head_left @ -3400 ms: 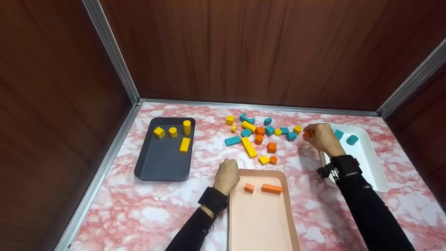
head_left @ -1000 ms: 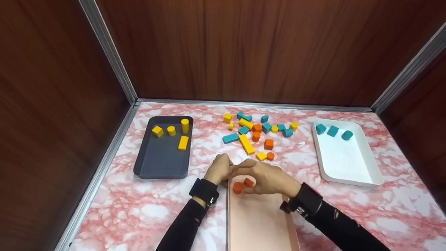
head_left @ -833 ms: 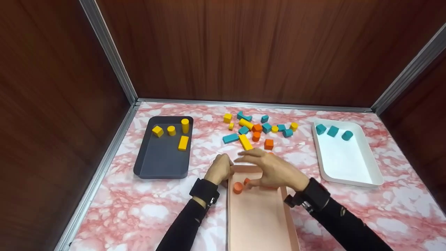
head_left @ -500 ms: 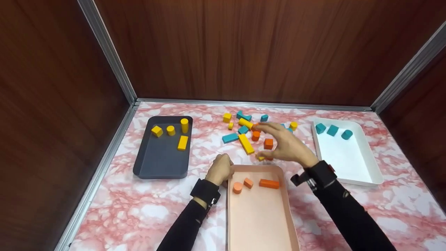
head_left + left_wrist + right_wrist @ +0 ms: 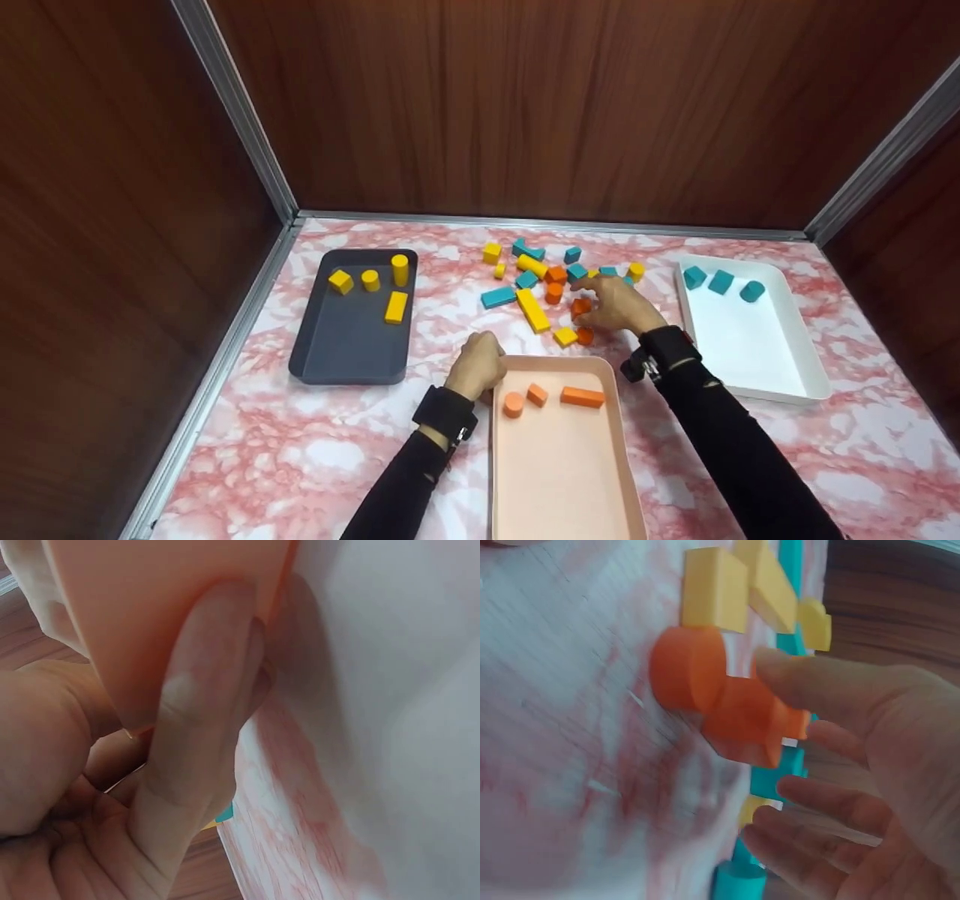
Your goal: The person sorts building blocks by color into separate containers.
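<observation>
My left hand (image 5: 478,367) grips the far left corner of a peach tray (image 5: 556,465); in the left wrist view its thumb and fingers (image 5: 206,675) lie on either side of the tray wall. Inside that tray lie an orange cylinder (image 5: 513,405), a small orange block (image 5: 537,394) and a long orange block (image 5: 582,397). My right hand (image 5: 621,304) reaches over the scattered blocks, its thumb and fingers spread around an orange cube (image 5: 580,307). In the right wrist view, the orange cube (image 5: 742,720) stands beside a short orange cylinder (image 5: 686,667), with the thumb close to it.
A dark grey tray (image 5: 349,352) at the left holds several yellow blocks. At the right, a white tray (image 5: 754,352) has three teal blocks. Yellow, teal and orange pieces, such as a long yellow block (image 5: 533,311), lie between them. Wooden panels (image 5: 525,112) enclose the marbled table.
My right hand brought an orange cylinder from beside the white tray into the peach tray, let it go, then moved back up to the orange cube. The left hand stays on the tray's corner.
</observation>
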Demonstrator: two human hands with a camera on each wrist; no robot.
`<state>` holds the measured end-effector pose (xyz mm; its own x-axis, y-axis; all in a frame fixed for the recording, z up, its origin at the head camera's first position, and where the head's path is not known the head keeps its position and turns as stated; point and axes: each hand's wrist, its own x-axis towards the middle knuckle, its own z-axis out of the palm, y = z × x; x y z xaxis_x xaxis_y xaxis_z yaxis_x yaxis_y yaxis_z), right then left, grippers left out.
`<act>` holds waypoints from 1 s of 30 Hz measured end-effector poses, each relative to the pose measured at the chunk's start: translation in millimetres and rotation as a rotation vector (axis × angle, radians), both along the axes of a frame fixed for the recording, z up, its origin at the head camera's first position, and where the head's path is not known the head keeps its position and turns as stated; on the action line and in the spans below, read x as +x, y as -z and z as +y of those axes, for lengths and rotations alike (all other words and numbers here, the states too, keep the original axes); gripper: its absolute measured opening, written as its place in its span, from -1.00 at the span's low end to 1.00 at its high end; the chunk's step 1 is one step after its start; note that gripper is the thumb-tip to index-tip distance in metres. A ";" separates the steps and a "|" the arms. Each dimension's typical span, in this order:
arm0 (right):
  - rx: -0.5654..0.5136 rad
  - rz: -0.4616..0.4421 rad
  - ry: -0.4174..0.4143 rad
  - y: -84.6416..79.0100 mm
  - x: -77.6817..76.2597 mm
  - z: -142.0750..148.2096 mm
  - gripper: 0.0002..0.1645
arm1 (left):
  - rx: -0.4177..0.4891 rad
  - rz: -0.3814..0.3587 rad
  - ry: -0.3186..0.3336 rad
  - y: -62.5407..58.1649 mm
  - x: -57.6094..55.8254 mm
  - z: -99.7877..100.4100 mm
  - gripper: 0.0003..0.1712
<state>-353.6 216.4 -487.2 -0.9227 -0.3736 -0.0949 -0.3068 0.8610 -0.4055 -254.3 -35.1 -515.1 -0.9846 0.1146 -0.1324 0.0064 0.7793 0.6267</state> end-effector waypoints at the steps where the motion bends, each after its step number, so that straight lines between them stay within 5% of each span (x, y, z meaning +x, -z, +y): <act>1: 0.001 0.022 -0.016 2.2 -1.0 -1.2 -0.36 | -0.001 0.011 0.005 0.1 0.2 -0.1 -0.71; 14: -0.018 0.137 -0.141 17.5 -2.4 -6.7 -0.75 | -0.017 0.046 0.001 0.4 0.3 1.4 -0.75; 30: -0.084 0.193 -0.150 6.3 2.3 2.0 -0.70 | -0.014 0.025 -0.002 -2.7 0.1 2.5 -0.80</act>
